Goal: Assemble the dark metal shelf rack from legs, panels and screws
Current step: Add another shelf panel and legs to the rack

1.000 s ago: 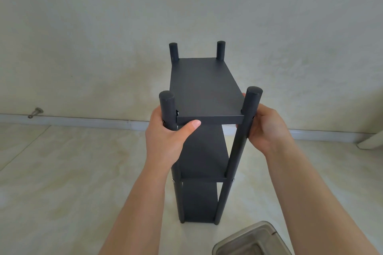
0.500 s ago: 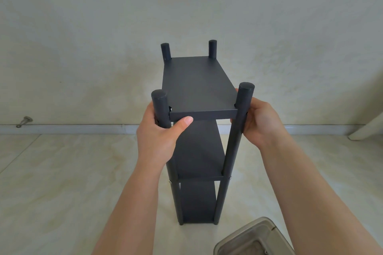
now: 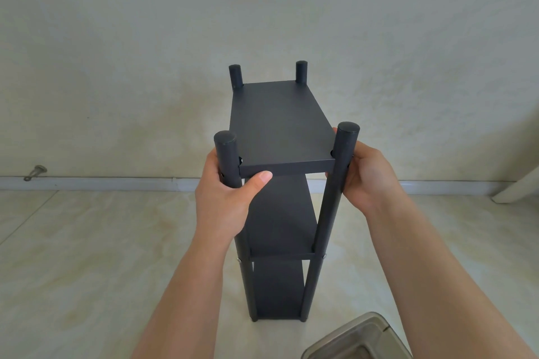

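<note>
Floor (image 3: 87, 242) carries the work, pale tile, with a small metal fitting (image 3: 35, 172) at the baseboard on the far left. My left hand (image 3: 227, 201) grasps the near left leg (image 3: 229, 160) just under the top panel (image 3: 280, 125), thumb pressed against the panel's front edge. The shelf rack (image 3: 281, 213) stands upright on the floor at centre: four legs in place, three panels seated, a bright screw head (image 3: 239, 260) showing at the middle tier. My right hand (image 3: 367, 178) wraps the near right leg (image 3: 338, 183) at the same height. A clear container (image 3: 358, 338) sits at the lower right edge, contents not legible. Judgement: assembly looks essentially complete; what remains, if anything, is checking the top screws, which I cannot see fully.
</note>
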